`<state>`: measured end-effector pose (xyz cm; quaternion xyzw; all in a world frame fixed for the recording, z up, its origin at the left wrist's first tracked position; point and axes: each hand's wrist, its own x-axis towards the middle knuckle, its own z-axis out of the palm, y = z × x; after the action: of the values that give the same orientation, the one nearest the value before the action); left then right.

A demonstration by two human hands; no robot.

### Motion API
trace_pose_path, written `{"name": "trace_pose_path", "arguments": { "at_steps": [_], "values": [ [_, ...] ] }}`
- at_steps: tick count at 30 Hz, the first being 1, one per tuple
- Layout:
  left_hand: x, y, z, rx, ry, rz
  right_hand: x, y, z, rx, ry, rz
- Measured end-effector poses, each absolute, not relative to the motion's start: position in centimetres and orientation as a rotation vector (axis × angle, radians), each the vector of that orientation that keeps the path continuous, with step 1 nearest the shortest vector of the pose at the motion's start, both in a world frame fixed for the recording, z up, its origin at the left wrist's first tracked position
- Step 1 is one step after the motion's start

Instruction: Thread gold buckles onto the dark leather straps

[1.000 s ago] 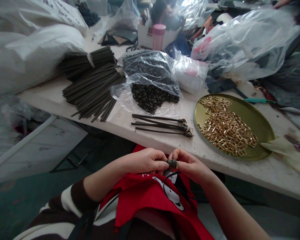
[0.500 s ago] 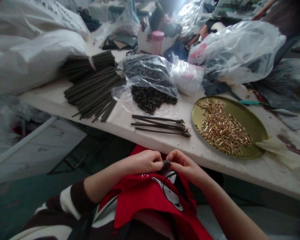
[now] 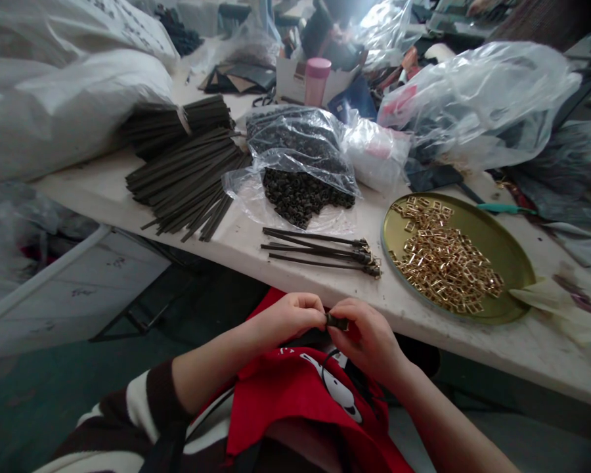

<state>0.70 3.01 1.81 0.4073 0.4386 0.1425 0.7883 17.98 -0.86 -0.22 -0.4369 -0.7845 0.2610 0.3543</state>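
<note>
Over my lap, at the table's front edge, my left hand [image 3: 300, 315] and my right hand [image 3: 362, 335] meet with fingertips pinched. Between them is a dark strap [image 3: 335, 322], gripped from both sides; most of it is hidden by my fingers. On the table in front lie several finished-looking dark straps [image 3: 315, 251] with gold buckles at their right ends. To the right, a round gold tray [image 3: 509, 279] holds a heap of small gold buckles [image 3: 448, 263]. Behind the straps, small dark loops [image 3: 300, 197] spill from a clear plastic bag [image 3: 300, 135].
Bundles of dark strips [image 3: 187, 177] lie at the left beside big white sacks [image 3: 73, 98]. A pink-lidded bottle [image 3: 317, 82], a bulky clear bag [image 3: 487, 98] and a teal-handled tool [image 3: 505, 208] are farther back. Part of another person [image 3: 546, 23] shows at top right.
My right fingers have shifted around the dark strap, and the gold-red glint at its end is now covered. My left hand stays pinched on it. The view has moved slightly.
</note>
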Motion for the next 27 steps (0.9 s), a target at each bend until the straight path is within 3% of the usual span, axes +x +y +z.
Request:
{"name": "trace_pose_path", "arguments": {
  "at_steps": [7, 13, 27],
  "values": [
    [0.5, 3.3, 1.1, 0.616, 0.858, 0.357, 17.6, -1.5, -0.9, -1.195, -1.508, 1.222],
    [0.7, 3.5, 1.4, 0.748, 0.894, 0.297, 18.5, -1.6, -0.7, -0.979, -1.010, 1.790],
    [1.1, 2.8, 3.6, 1.110, 0.902, 0.137, 19.0, -2.7, -0.7, -0.877, -0.800, 1.972]
  ]
}}
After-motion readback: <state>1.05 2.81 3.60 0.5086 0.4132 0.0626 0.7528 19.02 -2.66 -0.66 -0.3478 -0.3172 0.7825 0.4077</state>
